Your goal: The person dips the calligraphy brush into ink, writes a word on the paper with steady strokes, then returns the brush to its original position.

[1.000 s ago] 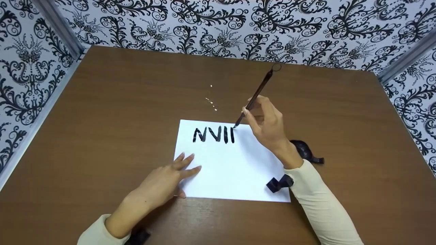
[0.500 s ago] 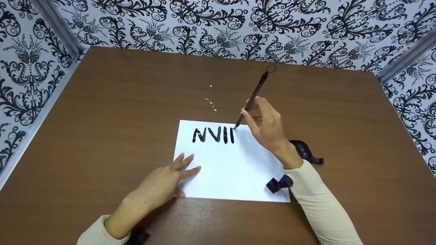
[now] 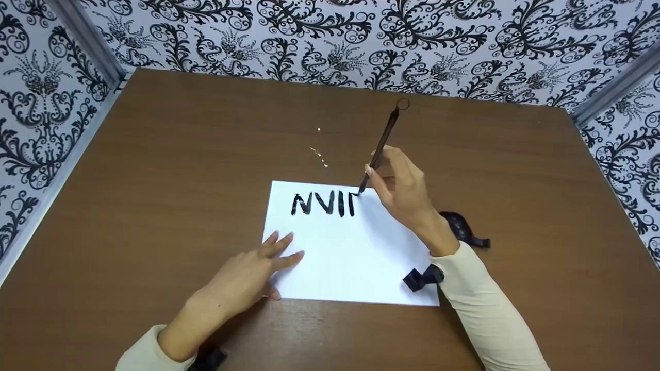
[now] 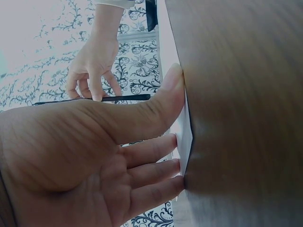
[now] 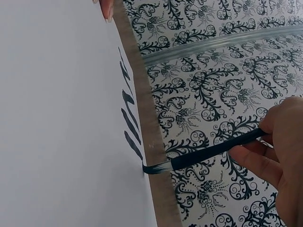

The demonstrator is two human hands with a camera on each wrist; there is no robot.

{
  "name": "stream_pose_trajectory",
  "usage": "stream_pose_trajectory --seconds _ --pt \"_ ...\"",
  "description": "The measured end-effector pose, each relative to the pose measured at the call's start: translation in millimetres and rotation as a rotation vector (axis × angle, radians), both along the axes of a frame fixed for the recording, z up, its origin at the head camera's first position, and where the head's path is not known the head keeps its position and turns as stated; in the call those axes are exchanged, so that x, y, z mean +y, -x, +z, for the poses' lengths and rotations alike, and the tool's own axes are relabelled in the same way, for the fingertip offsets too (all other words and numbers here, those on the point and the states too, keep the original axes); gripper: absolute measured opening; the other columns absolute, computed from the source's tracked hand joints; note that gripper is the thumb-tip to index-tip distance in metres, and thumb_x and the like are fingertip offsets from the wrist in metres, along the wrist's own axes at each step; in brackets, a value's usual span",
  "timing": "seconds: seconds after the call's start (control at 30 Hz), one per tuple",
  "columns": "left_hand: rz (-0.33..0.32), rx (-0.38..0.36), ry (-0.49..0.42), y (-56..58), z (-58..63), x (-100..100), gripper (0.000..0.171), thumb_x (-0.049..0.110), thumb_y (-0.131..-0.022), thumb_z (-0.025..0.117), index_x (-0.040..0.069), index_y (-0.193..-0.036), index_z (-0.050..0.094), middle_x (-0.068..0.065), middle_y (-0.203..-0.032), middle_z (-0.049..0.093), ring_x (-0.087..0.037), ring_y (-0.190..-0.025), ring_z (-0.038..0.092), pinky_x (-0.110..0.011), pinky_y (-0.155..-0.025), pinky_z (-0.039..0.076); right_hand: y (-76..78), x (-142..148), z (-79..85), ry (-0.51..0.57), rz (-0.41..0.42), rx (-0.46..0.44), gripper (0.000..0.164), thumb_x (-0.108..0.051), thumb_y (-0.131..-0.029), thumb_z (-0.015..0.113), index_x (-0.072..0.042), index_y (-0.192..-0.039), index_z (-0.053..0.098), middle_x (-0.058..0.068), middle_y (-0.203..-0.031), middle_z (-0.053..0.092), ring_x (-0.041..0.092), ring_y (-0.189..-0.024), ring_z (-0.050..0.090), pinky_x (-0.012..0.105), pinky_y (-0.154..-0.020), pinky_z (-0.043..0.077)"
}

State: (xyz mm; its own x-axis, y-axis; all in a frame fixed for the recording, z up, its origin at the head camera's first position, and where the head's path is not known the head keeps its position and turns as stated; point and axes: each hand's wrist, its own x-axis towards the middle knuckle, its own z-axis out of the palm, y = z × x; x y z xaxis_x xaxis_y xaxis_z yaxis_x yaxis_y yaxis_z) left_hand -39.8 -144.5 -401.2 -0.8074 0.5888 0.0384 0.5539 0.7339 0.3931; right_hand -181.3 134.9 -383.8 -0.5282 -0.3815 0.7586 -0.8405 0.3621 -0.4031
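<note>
In the head view my right hand (image 3: 405, 188) pinches a dark brush (image 3: 384, 136) with a loop at its top end. Its bristles (image 5: 158, 168), white near the handle and black at the tip, touch the paper close to its far edge in the right wrist view. Black painted strokes (image 3: 324, 204) run along the upper part of the white sheet of paper (image 3: 340, 257), the last with a short bar at its top. My left hand (image 3: 247, 278) rests on the sheet's left edge with fingers spread, its thumb at the near corner in the left wrist view (image 4: 173, 78).
The sheet lies on a brown wooden table (image 3: 180, 154). A black rounded object with a short spout-like end (image 3: 461, 228) sits right of the paper, partly behind my right wrist. Small pale specks (image 3: 319, 157) mark the table beyond the sheet. Patterned walls (image 3: 330, 41) border the table.
The brush tip has moved slightly right along the paper's top, leaving a short horizontal bar on the last stroke. The brush handle has swung more upright. The left hand stays in place.
</note>
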Motion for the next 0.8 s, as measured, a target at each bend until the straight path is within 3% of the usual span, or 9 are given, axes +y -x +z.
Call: stream_pose_trajectory --seconds 0.43,0.8 --pt "-0.003 -0.005 -0.012 0.2 0.6 0 0.071 0.036 -0.069 0.068 0.011 -0.134 0.057 -0.019 -0.145 0.041 -0.041 -0.130 0.039 -0.042 -0.057 0.050 -3.8 1 6.6 -0.083 -0.004 -0.018 0.028 0.004 -0.089 0.061 0.003 -0.116 0.052 0.013 -0.096 0.058 0.019 -0.081 0.066 0.025 -0.062 0.054" --pt "0.006 -0.006 0.005 -0.3 1.2 -1 0.071 0.033 -0.068 0.072 0.012 -0.134 0.057 -0.017 -0.146 0.041 -0.039 -0.131 0.040 -0.048 -0.065 0.051 -4.8 2 10.9 -0.140 -0.002 0.012 0.028 0.005 -0.088 0.062 0.004 -0.114 0.051 0.013 -0.092 0.058 0.018 -0.076 0.065 0.025 -0.061 0.054"
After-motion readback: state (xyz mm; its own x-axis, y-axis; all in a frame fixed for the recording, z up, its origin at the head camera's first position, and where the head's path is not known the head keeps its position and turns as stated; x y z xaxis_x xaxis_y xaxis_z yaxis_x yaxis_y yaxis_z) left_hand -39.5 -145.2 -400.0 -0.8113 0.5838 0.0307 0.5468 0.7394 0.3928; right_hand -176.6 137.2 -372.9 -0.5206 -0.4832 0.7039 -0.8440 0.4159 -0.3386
